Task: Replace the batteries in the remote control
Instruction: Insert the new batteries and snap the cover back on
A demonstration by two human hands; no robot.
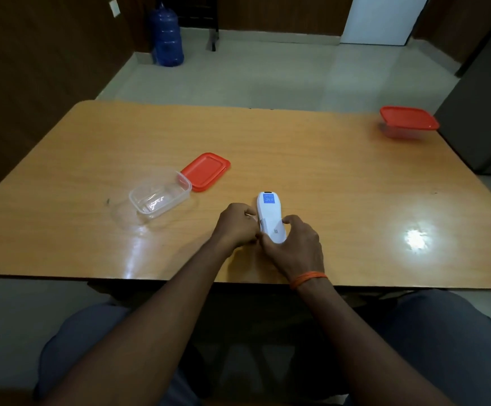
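Two bare hands meet on a white plastic remote control (271, 215), which lies flat on the glossy wooden table (326, 177) just below the centre of the frame. Its back faces up, with a blue label (269, 198) at the far end. The right hand (295, 244) wraps the near end of the remote control, thumb on the left side and fingers curled over the right edge. An orange thread band (308, 279) circles that wrist. The left hand (236, 225) has its fingers curled, and its fingertips pinch against the left edge of the remote control. Whether the battery cover has been released cannot be told from here.

Left of the hands stands an open clear plastic rectangular container (165, 209). A flat red plastic lid (205, 171) lies touching its far corner. At the upper right of the table, well apart, sits a second clear container closed with a red lid (408, 121). On the floor at the upper left stands a blue water jug (166, 39).
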